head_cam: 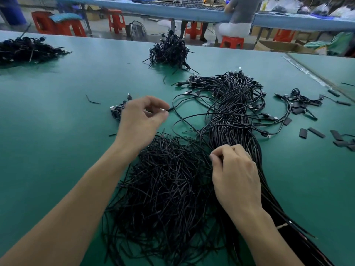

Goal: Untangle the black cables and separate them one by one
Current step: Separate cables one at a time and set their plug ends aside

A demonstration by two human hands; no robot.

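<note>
Green is the table (57, 112) under everything. On it the black cables (234, 112) lie in one long bunch, in the middle and a bit to the right. Their plugs are fanned out at the far side.

The left hand (142, 116) pinches one plug end (164, 110) between thumb and finger. From it, one of the cables loops back into the bunch. The right hand (236, 169) sits on the near part of the bunch with its fingers curled tight. It looks like it pinches a cable or two there, but I cannot tell how many.

Just behind the left hand is a small heap (117, 110) of cables, maybe ones already pulled free. A big messy pile of thin black strands (169, 179) lies between the two arms.

I think the cables are light, soft and bendy, and a bit smooth. They will likely snag on each other if pulled fast. The hard plug looks like the best place to hold, since it should not slip. A slow pull from that end should work, with the other hand holding the bunch down.
</note>
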